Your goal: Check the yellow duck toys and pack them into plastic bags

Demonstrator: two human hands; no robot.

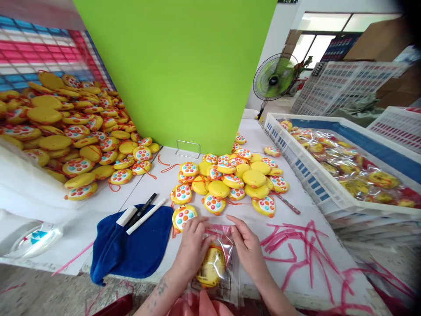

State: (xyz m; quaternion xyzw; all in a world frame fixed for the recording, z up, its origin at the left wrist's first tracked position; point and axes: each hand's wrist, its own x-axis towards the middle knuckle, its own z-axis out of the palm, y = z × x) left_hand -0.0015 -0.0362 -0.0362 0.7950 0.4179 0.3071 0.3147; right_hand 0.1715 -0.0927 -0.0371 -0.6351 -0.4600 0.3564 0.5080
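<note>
A clear bag (pixel 219 259) with one yellow toy (pixel 211 267) inside lies at the near edge of the white table (pixel 315 228), partly hanging over it. Just beyond it a single loose toy (pixel 183 216) sits by the left hand (pixel 192 246), and behind that a small pile of toys (pixel 237 179) blocks the way forward. A blue cloth (pixel 131 252) carrying a white marker (pixel 146 216) and a black pen (pixel 144 209) lies to the left. Pink strips (pixel 294 248) litter the right side, short of a white crate (pixel 309 175) of bagged toys. Bare tabletop shows between the pile and the crate. The left hand and the right hand (pixel 249 246) meet at the bag's mouth, fingers closed and pinching its top edge, with the toy below the fingertips.
</note>
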